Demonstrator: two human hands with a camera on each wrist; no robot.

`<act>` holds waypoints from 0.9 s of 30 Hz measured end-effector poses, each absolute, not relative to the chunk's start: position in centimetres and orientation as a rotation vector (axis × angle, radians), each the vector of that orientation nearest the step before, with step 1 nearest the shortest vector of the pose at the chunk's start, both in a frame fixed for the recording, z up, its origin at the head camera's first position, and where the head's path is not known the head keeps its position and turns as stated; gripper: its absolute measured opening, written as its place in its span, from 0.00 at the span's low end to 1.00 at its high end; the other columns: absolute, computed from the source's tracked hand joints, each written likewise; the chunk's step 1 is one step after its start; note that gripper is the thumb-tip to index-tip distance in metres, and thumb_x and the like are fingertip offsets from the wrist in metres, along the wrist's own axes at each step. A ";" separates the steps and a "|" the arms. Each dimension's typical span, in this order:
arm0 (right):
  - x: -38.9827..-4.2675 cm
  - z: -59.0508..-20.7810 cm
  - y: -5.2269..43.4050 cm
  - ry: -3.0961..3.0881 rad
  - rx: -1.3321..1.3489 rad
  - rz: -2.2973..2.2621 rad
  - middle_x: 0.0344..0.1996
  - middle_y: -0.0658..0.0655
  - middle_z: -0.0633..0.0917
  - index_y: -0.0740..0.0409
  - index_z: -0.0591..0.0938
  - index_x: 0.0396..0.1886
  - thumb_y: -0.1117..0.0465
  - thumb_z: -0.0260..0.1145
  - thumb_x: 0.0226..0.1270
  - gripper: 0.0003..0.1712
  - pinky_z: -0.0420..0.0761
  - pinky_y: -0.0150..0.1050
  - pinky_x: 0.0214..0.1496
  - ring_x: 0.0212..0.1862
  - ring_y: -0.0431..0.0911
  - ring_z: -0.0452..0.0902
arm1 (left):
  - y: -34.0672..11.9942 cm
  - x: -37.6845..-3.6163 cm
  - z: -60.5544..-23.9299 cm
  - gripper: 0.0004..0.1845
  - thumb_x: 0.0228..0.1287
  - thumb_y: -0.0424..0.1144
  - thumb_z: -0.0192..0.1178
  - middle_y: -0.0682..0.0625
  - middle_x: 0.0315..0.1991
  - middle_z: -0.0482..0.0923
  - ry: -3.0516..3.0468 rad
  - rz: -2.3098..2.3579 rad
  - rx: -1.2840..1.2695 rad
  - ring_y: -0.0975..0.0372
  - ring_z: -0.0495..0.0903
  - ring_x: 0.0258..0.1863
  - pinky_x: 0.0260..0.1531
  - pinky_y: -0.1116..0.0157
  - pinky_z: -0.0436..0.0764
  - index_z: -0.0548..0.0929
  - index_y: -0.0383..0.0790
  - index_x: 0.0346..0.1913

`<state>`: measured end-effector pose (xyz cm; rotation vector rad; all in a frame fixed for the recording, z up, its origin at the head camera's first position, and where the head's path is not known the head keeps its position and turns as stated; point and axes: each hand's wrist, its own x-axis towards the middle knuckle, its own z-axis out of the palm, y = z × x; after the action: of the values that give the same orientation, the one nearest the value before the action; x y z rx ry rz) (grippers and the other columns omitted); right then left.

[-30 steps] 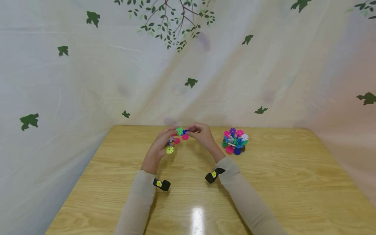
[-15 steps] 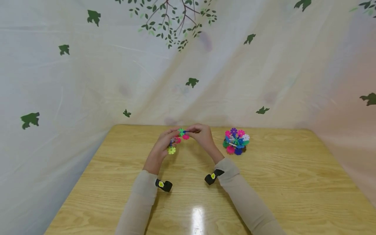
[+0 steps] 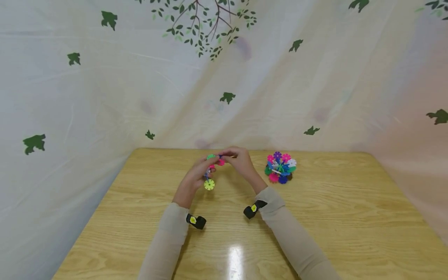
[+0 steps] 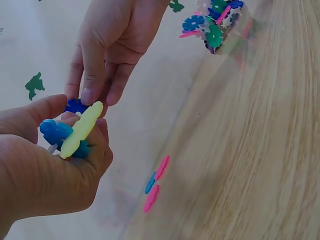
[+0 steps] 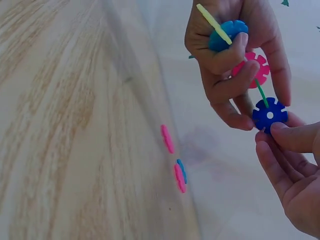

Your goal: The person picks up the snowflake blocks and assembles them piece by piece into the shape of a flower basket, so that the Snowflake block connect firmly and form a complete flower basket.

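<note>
My left hand [image 3: 196,175] grips a joined string of notched, flower-shaped plastic discs. The string includes a yellow disc [image 4: 82,130], a light blue disc [image 5: 228,36], a pink disc [image 5: 259,70] and a green disc [image 5: 261,93] seen edge-on. At its end is a dark blue disc [image 5: 270,116], whose slot meets the green one. Thumb and fingertips of my right hand [image 5: 295,165] pinch this dark blue disc. The yellow disc hangs below the left palm in the head view. Left fingers hide part of the string.
A cluster of joined multicoloured discs [image 3: 280,168] stands on the wooden table [image 3: 332,217], right of the hands. Near the table's far edge lie loose pink discs [image 5: 167,139] and a blue disc [image 5: 183,171]. A patterned white cloth [image 3: 175,97] hangs behind.
My left hand has shifted slightly right and turned, swinging the yellow disc right and down. The green disc has tilted. My right hand keeps its pinch with little movement.
</note>
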<state>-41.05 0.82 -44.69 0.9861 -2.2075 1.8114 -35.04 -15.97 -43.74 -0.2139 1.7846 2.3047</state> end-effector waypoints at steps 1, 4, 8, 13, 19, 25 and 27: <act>-41.1 -44.7 0.8 -2.206 0.994 1.818 0.43 0.68 0.89 0.70 0.88 0.42 0.73 0.70 0.64 0.08 0.88 0.38 0.44 0.43 0.53 0.88 | -16.0 -35.1 -43.7 0.11 0.78 0.44 0.55 0.57 0.26 0.72 1.782 2.317 -0.227 0.73 0.64 0.17 0.15 0.79 0.63 0.76 0.42 0.54; -41.2 -44.4 0.9 -2.217 1.034 1.826 0.44 0.69 0.89 0.71 0.87 0.45 0.74 0.69 0.65 0.09 0.88 0.42 0.43 0.42 0.49 0.89 | -16.2 -35.2 -43.7 0.09 0.78 0.45 0.56 0.57 0.24 0.70 1.759 2.367 -0.261 0.73 0.64 0.17 0.15 0.79 0.62 0.76 0.42 0.49; -41.2 -43.9 1.0 -2.248 1.080 1.826 0.45 0.69 0.89 0.70 0.86 0.49 0.72 0.68 0.67 0.12 0.89 0.46 0.46 0.43 0.52 0.88 | -16.7 -35.2 -43.5 0.11 0.78 0.44 0.56 0.57 0.25 0.72 1.740 2.407 -0.282 0.73 0.65 0.18 0.14 0.79 0.62 0.77 0.39 0.47; -41.9 -43.8 1.4 -2.338 0.982 1.863 0.44 0.71 0.88 0.71 0.85 0.51 0.71 0.67 0.69 0.13 0.89 0.46 0.45 0.43 0.59 0.87 | -17.4 -35.1 -43.0 0.14 0.78 0.43 0.56 0.57 0.30 0.77 1.732 2.426 -0.308 0.72 0.66 0.20 0.15 0.79 0.63 0.78 0.35 0.53; -43.4 -45.0 1.5 -2.565 0.816 1.965 0.43 0.73 0.87 0.75 0.81 0.54 0.71 0.67 0.67 0.17 0.88 0.46 0.45 0.36 0.45 0.85 | -18.3 -34.8 -42.7 0.16 0.78 0.46 0.56 0.56 0.42 0.78 1.780 2.423 -0.323 0.72 0.66 0.23 0.18 0.79 0.63 0.78 0.38 0.57; -45.1 -46.8 1.1 -2.747 0.729 1.967 0.45 0.73 0.87 0.74 0.81 0.56 0.71 0.69 0.66 0.20 0.86 0.38 0.34 0.32 0.46 0.85 | -18.6 -34.7 -42.6 0.16 0.78 0.47 0.57 0.57 0.45 0.80 1.778 2.430 -0.296 0.71 0.67 0.25 0.18 0.80 0.65 0.78 0.41 0.58; -45.7 -47.3 0.8 -2.773 0.733 1.929 0.45 0.72 0.87 0.74 0.81 0.56 0.71 0.70 0.65 0.20 0.84 0.34 0.31 0.31 0.44 0.84 | -18.6 -34.6 -42.5 0.19 0.78 0.46 0.56 0.57 0.45 0.79 1.766 2.441 -0.288 0.71 0.67 0.25 0.17 0.80 0.65 0.76 0.40 0.63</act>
<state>-45.66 0.78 -47.27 0.7330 -2.7731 1.9291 -34.62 -18.62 -42.54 -0.2879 1.7660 2.4412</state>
